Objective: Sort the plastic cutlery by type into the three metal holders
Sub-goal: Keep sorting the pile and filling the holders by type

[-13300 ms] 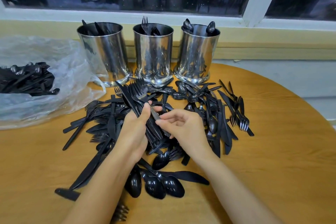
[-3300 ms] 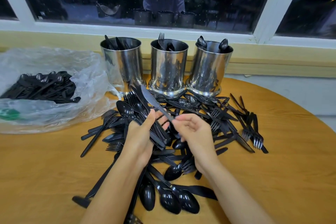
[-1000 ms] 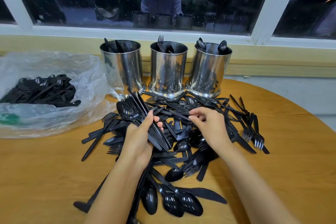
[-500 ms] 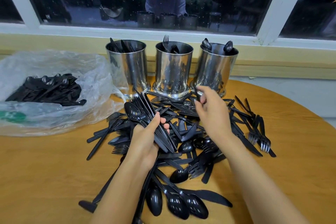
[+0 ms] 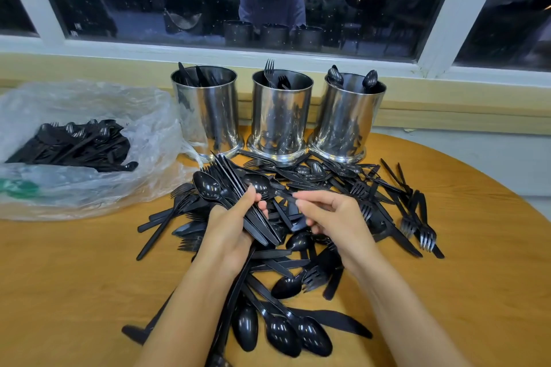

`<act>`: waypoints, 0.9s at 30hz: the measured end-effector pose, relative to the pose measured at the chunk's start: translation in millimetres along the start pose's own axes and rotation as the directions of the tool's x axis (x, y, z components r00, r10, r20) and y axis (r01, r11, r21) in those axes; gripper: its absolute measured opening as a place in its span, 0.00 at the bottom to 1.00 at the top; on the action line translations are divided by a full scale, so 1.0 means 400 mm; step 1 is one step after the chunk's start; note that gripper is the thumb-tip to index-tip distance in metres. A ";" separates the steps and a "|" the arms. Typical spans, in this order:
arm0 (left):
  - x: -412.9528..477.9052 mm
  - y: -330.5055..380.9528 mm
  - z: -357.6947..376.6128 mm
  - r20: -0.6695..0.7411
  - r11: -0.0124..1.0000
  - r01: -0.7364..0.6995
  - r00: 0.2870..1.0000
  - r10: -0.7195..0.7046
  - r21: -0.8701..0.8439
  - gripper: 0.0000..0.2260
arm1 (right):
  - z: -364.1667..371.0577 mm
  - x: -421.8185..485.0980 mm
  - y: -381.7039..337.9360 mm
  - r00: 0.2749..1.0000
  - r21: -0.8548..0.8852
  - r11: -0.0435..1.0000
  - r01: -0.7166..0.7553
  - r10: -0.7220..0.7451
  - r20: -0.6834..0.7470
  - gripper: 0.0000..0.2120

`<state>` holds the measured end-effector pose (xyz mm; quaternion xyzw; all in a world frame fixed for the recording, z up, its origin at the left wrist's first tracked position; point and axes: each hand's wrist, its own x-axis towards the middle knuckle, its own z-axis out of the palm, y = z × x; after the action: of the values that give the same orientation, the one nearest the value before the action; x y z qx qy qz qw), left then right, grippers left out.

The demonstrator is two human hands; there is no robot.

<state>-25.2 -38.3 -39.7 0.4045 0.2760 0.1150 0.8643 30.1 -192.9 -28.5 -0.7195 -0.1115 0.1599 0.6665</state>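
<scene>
A heap of black plastic cutlery (image 5: 343, 188) lies on the round wooden table (image 5: 74, 277). Behind it stand three metal holders: the left holder (image 5: 208, 116) has knives, the middle holder (image 5: 281, 119) forks, the right holder (image 5: 346, 122) spoons. My left hand (image 5: 229, 229) grips a fanned bundle of cutlery (image 5: 226, 185), knives, forks and a spoon together. My right hand (image 5: 331, 217) pinches the handle of a black spoon (image 5: 259, 183), whose bowl lies against the bundle.
A crumpled clear plastic bag (image 5: 98, 182) with more black cutlery inside lies at the left. Several spoons (image 5: 280, 331) lie near the table's front edge between my forearms. A windowsill and dark window run behind the holders.
My right hand reached toward the right holder's base, then came back to the middle with a spoon pinched in it. My left hand has kept its bundle throughout.
</scene>
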 end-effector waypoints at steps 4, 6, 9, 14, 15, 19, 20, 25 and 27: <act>0.001 -0.003 -0.002 -0.002 1.000 -0.003 1.000 0.003 0.008 0.08 | -0.010 -0.001 -0.003 0.998 -0.042 0.998 -0.042 0.040 -0.043 0.07; -0.003 -0.006 0.003 0.013 1.000 -0.010 1.000 0.010 0.019 0.10 | -0.006 -0.006 -0.011 0.997 0.215 0.975 -0.057 0.069 -0.046 0.09; -0.010 -0.010 0.009 0.047 0.998 -0.037 0.998 0.035 0.051 0.15 | 0.025 -0.029 -0.029 0.999 0.375 0.926 -0.039 0.043 -0.004 0.09; -0.021 -0.004 0.014 0.074 0.996 -0.029 0.997 0.023 0.084 0.30 | 0.083 -0.051 -0.022 0.992 0.003 0.993 0.120 -0.120 -0.043 0.04; -0.022 -0.002 0.015 0.073 0.997 -0.036 0.997 0.031 0.068 0.28 | 0.085 -0.050 -0.016 0.987 -0.069 0.986 0.151 -0.155 -0.046 0.03; -0.027 0.001 0.024 0.053 1.000 -0.011 0.999 0.012 -0.017 0.14 | 0.098 -0.053 0.011 0.969 -0.176 0.953 0.247 -0.243 0.040 0.02; -0.026 0.001 0.022 0.041 0.999 0.003 0.999 -0.001 -0.034 0.13 | 0.102 -0.054 0.015 0.963 -0.199 0.942 0.271 -0.263 0.066 0.02; -0.003 0.006 -0.001 -0.001 0.991 -0.008 1.000 0.008 -0.132 0.06 | 0.074 -0.045 0.003 0.939 -0.305 0.888 0.344 -0.322 0.121 0.04; -0.003 0.009 -0.003 0.010 0.990 -0.019 1.000 0.021 -0.141 0.06 | 0.034 -0.018 -0.010 0.947 -0.336 0.891 0.306 -0.320 0.015 0.06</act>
<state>-26.6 -35.8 -37.2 0.3459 0.2580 0.1404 0.8911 18.7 -182.7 -24.9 -0.7978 -0.2377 0.0147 0.5539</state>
